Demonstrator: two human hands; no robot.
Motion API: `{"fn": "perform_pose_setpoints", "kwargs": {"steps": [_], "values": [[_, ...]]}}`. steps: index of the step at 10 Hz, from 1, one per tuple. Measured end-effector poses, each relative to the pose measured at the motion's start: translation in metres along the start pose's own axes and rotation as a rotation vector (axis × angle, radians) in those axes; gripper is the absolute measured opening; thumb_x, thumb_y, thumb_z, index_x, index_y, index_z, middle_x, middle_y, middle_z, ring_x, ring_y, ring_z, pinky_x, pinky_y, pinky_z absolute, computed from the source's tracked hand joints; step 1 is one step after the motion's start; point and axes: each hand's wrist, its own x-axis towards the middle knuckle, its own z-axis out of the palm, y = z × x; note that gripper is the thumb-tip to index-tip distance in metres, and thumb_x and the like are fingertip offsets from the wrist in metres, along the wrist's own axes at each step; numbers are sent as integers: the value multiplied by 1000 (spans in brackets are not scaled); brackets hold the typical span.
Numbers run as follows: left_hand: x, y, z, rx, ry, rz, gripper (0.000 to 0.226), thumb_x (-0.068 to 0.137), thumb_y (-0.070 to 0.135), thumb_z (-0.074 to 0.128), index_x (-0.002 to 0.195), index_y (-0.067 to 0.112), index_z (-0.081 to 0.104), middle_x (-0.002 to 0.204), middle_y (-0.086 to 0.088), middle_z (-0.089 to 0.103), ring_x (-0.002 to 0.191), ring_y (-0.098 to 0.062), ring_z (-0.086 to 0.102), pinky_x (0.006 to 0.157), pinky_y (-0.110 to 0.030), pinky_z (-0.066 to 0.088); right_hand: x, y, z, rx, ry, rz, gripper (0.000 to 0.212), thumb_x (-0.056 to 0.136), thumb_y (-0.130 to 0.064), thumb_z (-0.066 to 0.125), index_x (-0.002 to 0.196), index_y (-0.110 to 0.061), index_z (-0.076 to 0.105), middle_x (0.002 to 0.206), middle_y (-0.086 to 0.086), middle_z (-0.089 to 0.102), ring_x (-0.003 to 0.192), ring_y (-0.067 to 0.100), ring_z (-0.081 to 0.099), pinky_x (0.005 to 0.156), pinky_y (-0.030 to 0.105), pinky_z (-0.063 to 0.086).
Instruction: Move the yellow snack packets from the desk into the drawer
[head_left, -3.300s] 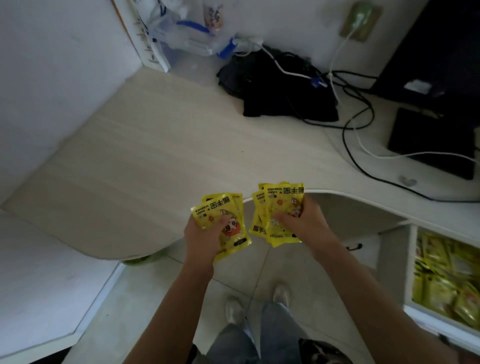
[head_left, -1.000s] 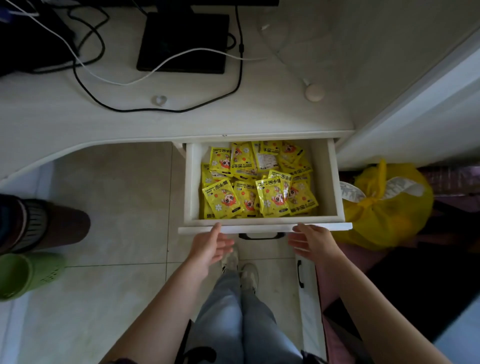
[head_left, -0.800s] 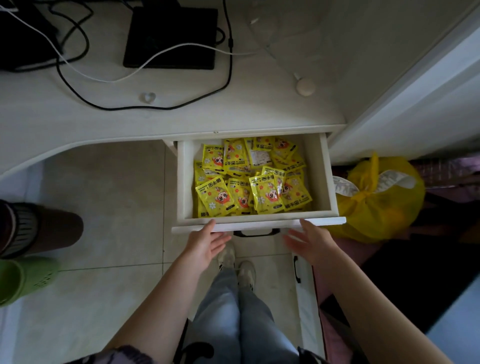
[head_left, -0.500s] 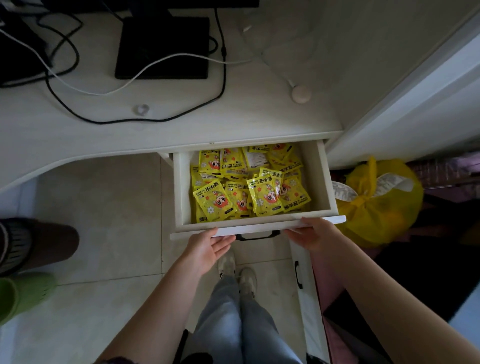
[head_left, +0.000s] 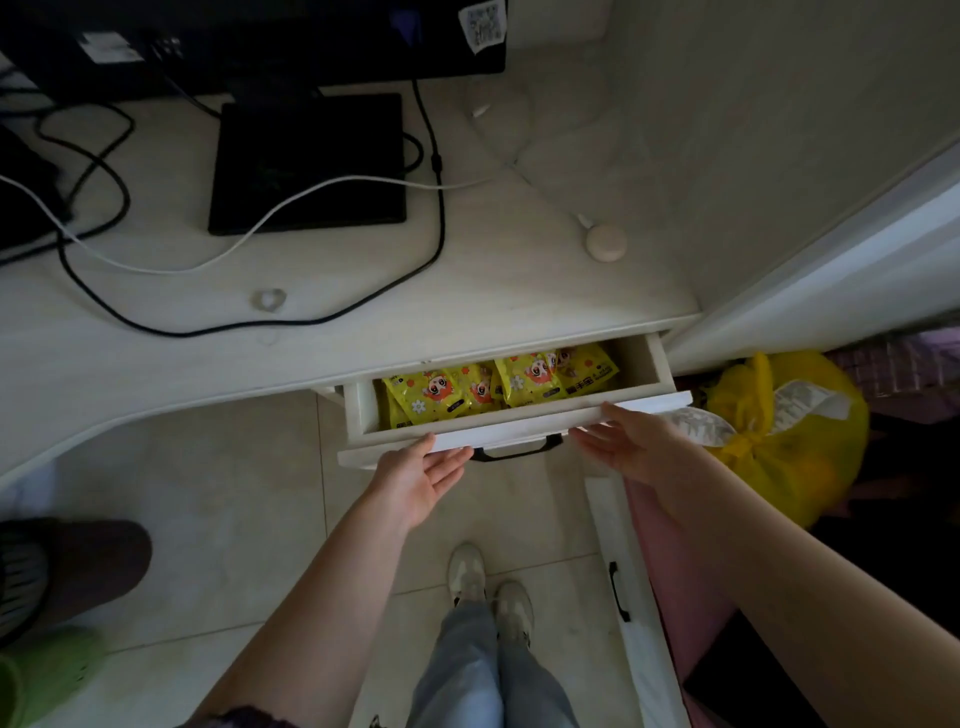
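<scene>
Looks like you're on the closing step: yellow snack packets (head_left: 498, 387) sit inside the half-open white wooden drawer (head_left: 519, 428). Left hand (head_left: 421, 475) and right hand (head_left: 631, 441) are flat-fingered, holding nothing, against its front. Next, push evenly.

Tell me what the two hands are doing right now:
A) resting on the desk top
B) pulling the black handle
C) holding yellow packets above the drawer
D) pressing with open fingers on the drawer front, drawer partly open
D: the left hand and right hand lie with straight fingers against the drawer front, with yellow snack packets visible inside the partly open drawer, and the black handle untouched between them.
</scene>
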Motion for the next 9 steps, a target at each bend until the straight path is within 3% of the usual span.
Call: {"fn": "perform_pose_setpoints", "kwargs": {"steps": [2,3,4,5,6,7,8,9], "values": [[17,36,14,-49,-49,30,23,102,9,43,122,0,49,123,-25,60,94,-33,68,88,-42,49,14,-28,26,0,-26,-29,5,95,-2,49,91,0,51,98,20,61,83,33,64,74,44,58],[21,46,18,-54,-79,52,12,101,3,42,102,-2,53,109,-24,63,84,-29,70,90,-40,47,17,-36,37,18,-29,-82,16,93,6,42,80,-2,48,90,20,60,81,33,63,57,37,59],[25,55,21,-61,-106,90,18,100,-2,40,88,0,55,102,-20,65,98,-29,67,96,-39,45,22,-42,46,51,-13,-117,19,92,7,40,77,-2,46,86,20,59,77,32,64,55,35,59],[25,63,24,-50,-123,100,20,97,-7,40,90,-2,58,107,-19,65,108,-29,63,96,-37,46,24,-46,52,66,-17,-136,20,90,11,39,77,-2,46,86,19,59,69,28,69,53,33,60],[29,66,24,-49,-116,101,15,93,-11,46,95,0,56,106,-16,68,89,-24,72,84,-34,53,24,-49,55,83,-38,-157,19,88,11,40,77,-2,48,84,18,59,72,26,69,56,33,60],[24,63,22,-32,-83,131,49,93,-12,47,139,0,38,134,-15,57,95,-28,69,80,-34,53,16,-50,56,80,-48,-172,15,89,8,42,80,-1,49,88,19,60,77,28,68,58,33,61],[13,53,15,29,-81,179,62,94,-10,45,150,8,24,135,-12,57,103,-32,66,92,-39,49,13,-46,52,71,-47,-186,12,93,2,41,83,-1,47,95,18,60,82,31,66,66,38,57],[0,43,10,98,-45,237,59,94,-3,50,148,11,30,125,-10,62,96,-28,69,92,-39,50,0,-39,42,-19,-23,-191,11,95,-1,42,87,-2,50,100,17,62,82,31,65,71,39,54]]}}
